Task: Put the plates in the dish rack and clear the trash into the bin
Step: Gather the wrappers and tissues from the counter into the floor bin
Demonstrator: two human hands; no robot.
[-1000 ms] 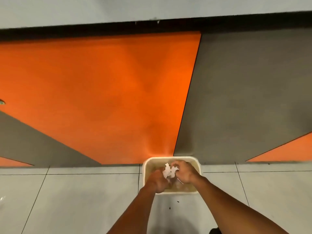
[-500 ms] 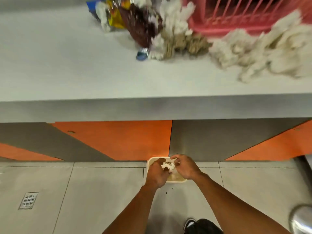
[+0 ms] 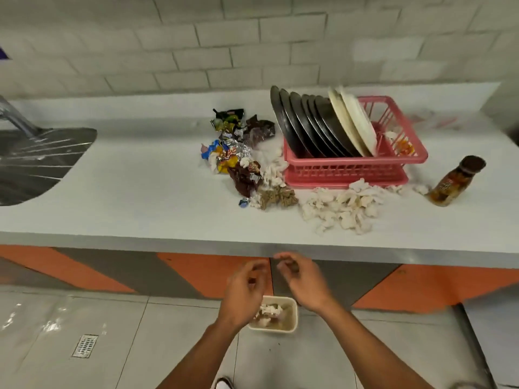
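Note:
Several dark plates (image 3: 306, 127) and two white plates (image 3: 355, 122) stand upright in a pink dish rack (image 3: 345, 169) on the white counter (image 3: 140, 197). Crumpled wrappers (image 3: 233, 147) lie left of the rack, and torn white tissue (image 3: 342, 206) lies in front of it. On the floor below stands a small cream bin (image 3: 290, 318) with white paper inside. My left hand (image 3: 244, 293) and my right hand (image 3: 303, 279) hover above the bin with loosely curled fingers, holding nothing.
A brown bottle (image 3: 452, 181) stands right of the rack. A steel sink (image 3: 36, 161) is set into the counter at the left. Orange and grey cabinet fronts (image 3: 202, 273) sit under the counter. A floor drain (image 3: 84, 345) is at lower left.
My hands let go of the white paper into the bin and rose above it. My view lifted from the cabinet fronts and bin to the counter top.

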